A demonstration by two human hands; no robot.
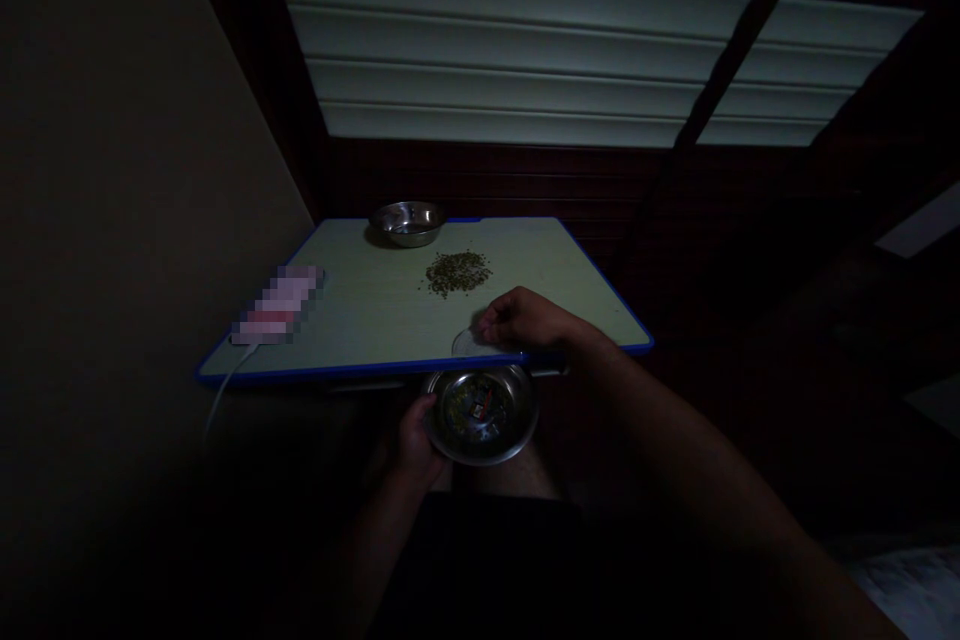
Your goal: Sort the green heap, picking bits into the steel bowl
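Observation:
My left hand (417, 438) grips the left rim of a steel bowl (527, 425), held just below the table's front edge. Inside that bowl lie small yellowish-green bits and a little orange-and-dark piece that I cannot identify. Over the front edge of the table, my right hand (529, 318) is closed, its fingertips pinched at a thin, clear, rounded piece (466, 343) lying on the tabletop. What exactly this piece is, the dark picture does not show. Beyond the right hand, a loose pile of small brownish-green grains or seeds (457, 272) is spread on the table.
A second steel bowl (409, 223) stands at the back left of the pale, blue-edged table (360, 310). On the left lies a blurred-out phone-like object (279, 305) with a white cable (217, 402) hanging over the edge. A dark wooden panel with pale slats rises behind.

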